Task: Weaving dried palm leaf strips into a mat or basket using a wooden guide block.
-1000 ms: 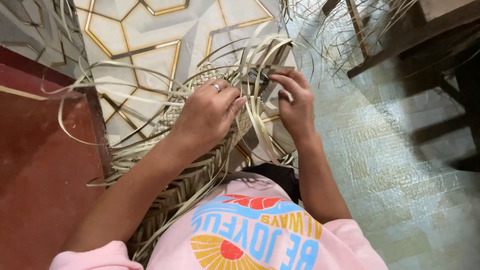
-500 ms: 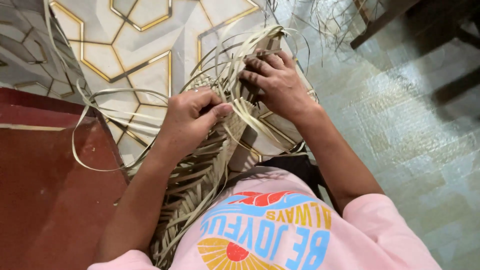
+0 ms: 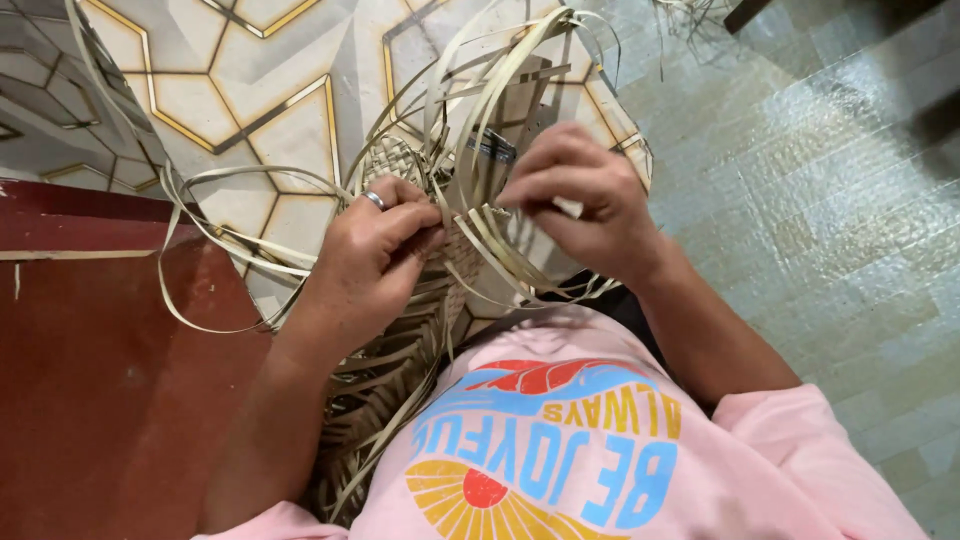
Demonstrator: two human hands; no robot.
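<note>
Nearest the camera is the person's pink shirt with a coloured print across the chest, both bare forearms reaching away from it; against the shirt's left side lies the woven mat, a pale plaited band of flat strips that runs from the lap up and away to the hands; the left hand, a ring on one finger, is clenched over the working edge of the mat, thumb and fingers pinching the weave where the plaiting ends; just beside it, almost touching, the right hand has its fingertips drawn together on one of the loose strips, grasping it at the same edge; from that edge many unwoven strips fan out, some arching high over both hands, others looping low to the left over the floor; between the hands, partly hidden by the strips, a small dark object with a metal part shows, too covered to tell what it is; to the left lies a dark red floor; beyond the hands the floor carries pale hexagon tiles with gold lines; to the right the floor is greenish tile, glossy with reflected light.
</note>
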